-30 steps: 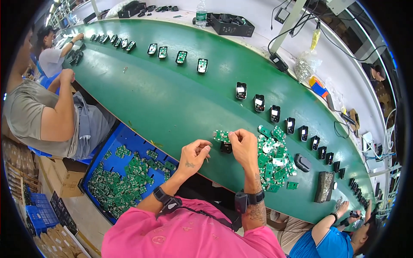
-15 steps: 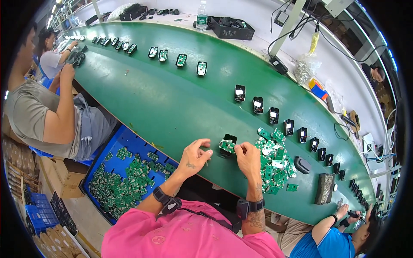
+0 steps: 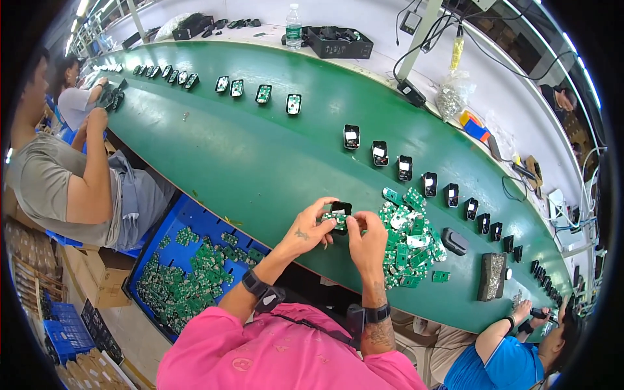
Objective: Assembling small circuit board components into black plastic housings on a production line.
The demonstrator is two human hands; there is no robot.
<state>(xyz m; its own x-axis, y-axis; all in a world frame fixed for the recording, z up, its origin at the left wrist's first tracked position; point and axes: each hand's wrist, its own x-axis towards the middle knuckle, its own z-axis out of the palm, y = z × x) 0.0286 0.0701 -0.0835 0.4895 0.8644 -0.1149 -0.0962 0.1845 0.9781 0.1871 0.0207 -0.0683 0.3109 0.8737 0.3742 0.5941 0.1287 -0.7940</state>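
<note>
Two hands meet over the near edge of the green conveyor belt (image 3: 214, 156): left hand (image 3: 311, 229) and right hand (image 3: 365, 235) both pinching one small black plastic housing (image 3: 340, 208) with a green circuit board (image 3: 333, 220). Best to seat the board flat, with even pressure. Long axis apparently pointing away, opening upward.

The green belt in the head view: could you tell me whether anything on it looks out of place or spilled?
Mostly orderly: black housings run in a spaced row along the green belt. The green circuit boards beside the right hand lie in a loose heap, one stray board apart from it. Nothing looks damaged.
</note>
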